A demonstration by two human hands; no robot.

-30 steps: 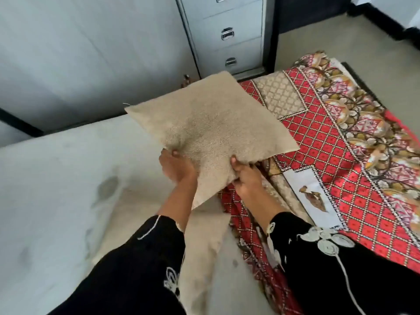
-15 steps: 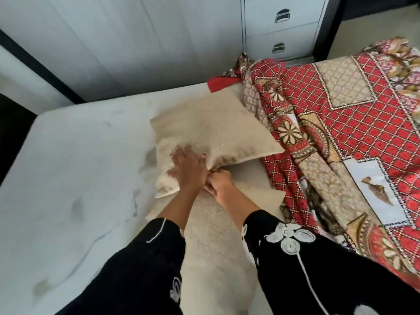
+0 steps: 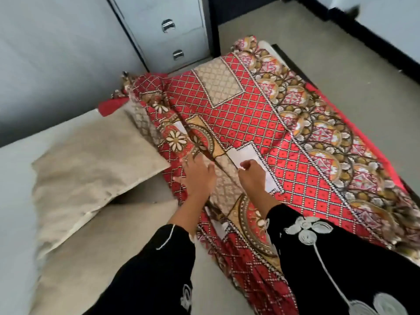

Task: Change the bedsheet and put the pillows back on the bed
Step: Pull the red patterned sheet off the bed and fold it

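— What changed?
— Both hands have let go of the pillow (image 3: 91,160). It now lies on the bare mattress (image 3: 16,178), left of the bunched bedsheet (image 3: 250,123), partly over a second pillow (image 3: 109,242).
— And the hands?
— The left hand (image 3: 197,176) rests on the bedsheet, fingers apart. The right hand (image 3: 253,177) is curled beside it; I can't tell if it pinches cloth. Spreading the bedsheet probably comes next.
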